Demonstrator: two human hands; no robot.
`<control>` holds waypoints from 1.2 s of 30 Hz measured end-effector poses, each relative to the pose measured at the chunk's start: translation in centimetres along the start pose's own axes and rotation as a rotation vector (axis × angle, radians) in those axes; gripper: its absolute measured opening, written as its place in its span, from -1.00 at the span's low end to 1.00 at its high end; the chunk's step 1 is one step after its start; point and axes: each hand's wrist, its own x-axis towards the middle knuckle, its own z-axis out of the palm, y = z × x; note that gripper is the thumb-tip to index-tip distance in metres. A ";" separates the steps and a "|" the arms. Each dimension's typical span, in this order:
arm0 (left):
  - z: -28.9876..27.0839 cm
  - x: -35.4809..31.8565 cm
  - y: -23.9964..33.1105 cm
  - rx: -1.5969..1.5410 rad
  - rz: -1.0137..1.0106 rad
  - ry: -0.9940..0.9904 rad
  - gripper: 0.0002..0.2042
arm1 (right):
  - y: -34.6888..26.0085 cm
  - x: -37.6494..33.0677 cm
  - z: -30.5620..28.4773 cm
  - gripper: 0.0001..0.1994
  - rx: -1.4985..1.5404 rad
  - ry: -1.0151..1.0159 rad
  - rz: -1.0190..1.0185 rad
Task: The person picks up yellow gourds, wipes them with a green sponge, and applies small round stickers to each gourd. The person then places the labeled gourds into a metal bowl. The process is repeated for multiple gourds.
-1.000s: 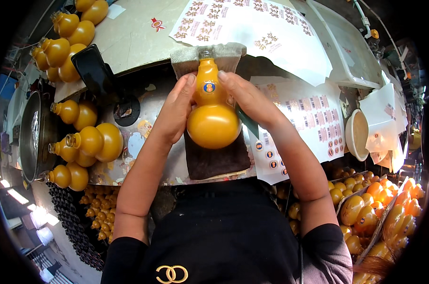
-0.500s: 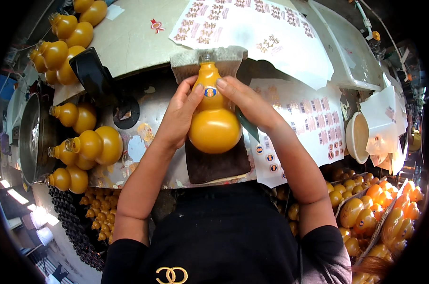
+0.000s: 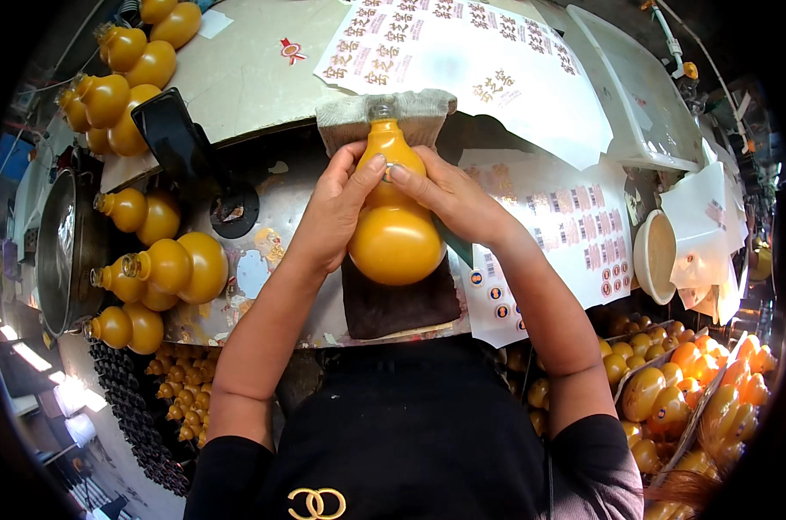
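Note:
A yellow gourd-shaped bottle [image 3: 396, 244] lies in front of me, its clear neck resting on a folded pale cloth [image 3: 341, 121] and its round base over a dark brown cloth [image 3: 400, 308]. My left hand [image 3: 339, 201] grips it from the left, and my right hand [image 3: 449, 195] from the right. Both thumbs press on a small round sticker at the bottle's narrower upper part, covering most of it. A flat green tool [image 3: 455, 246] shows under my right hand; whether the hand holds it I cannot tell.
Sticker sheets [image 3: 575, 234] lie to the right, beside a shallow bowl [image 3: 655, 256]. A larger printed sheet [image 3: 462, 61] is ahead. A phone on a stand [image 3: 169, 134] and several yellow gourd bottles [image 3: 193, 264] stand left. Crates of gourd bottles [image 3: 670, 394] sit lower right.
My thumbs have moved inward from the sticker's sides onto it, so it is now mostly hidden. The bottle stays in place between both hands.

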 end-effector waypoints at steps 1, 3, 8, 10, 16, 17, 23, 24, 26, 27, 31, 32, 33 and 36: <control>0.0 0.0 0.0 -0.018 -0.007 -0.002 -0.56 | -0.1 0.0 -0.1 -0.26 -0.003 -0.005 0.007; -0.1 0.1 0.1 -0.053 -0.020 -0.013 -0.55 | -0.2 -0.1 -0.3 -0.27 -0.008 -0.013 0.020; 0.2 0.5 0.0 0.032 -0.010 0.016 -0.55 | -0.1 0.0 -0.2 -0.31 0.012 -0.022 0.016; 0.3 0.4 0.1 0.031 -0.011 0.011 -0.56 | -0.1 -0.1 -0.3 -0.33 0.036 -0.030 0.010; 0.5 0.3 0.3 -0.009 -0.029 0.014 -0.64 | 0.2 -0.2 -0.6 -0.36 0.109 -0.076 -0.001; 0.5 0.2 0.3 -0.011 -0.036 0.017 -0.67 | 0.3 -0.2 -0.6 -0.37 0.128 -0.079 -0.011; -0.4 0.5 -0.3 -0.028 -0.011 -0.006 -0.57 | 0.2 -0.2 -0.6 -0.43 0.274 -0.084 0.018; -0.7 0.5 -0.4 -0.095 -0.031 -0.006 -0.55 | 0.3 -0.2 -0.6 -0.45 0.310 -0.078 0.036; -1.1 0.5 -0.5 -0.231 -0.071 -0.007 -0.50 | 1.8 -0.6 -1.1 -0.50 0.641 -0.039 0.181; -1.0 0.5 -0.3 -0.152 -0.052 -0.029 -0.47 | 2.5 -0.8 -1.7 -0.52 0.805 -0.019 0.254; -0.6 -1.0 -0.3 0.053 0.025 -0.079 -0.36 | -0.8 -3.0 -2.7 -0.71 0.765 -0.009 0.064; -0.5 -1.1 -0.4 0.084 0.048 -0.091 -0.34 | -2.3 -3.2 -2.7 -0.74 0.662 0.032 0.051; -0.4 -1.1 -0.4 0.083 0.062 -0.093 -0.34 | -3.1 -2.8 -2.7 -0.74 0.456 0.062 -0.060; -0.5 -1.1 -0.6 0.083 0.095 -0.096 -0.33 | -5.4 -0.8 -2.7 -0.73 -0.158 0.142 -0.337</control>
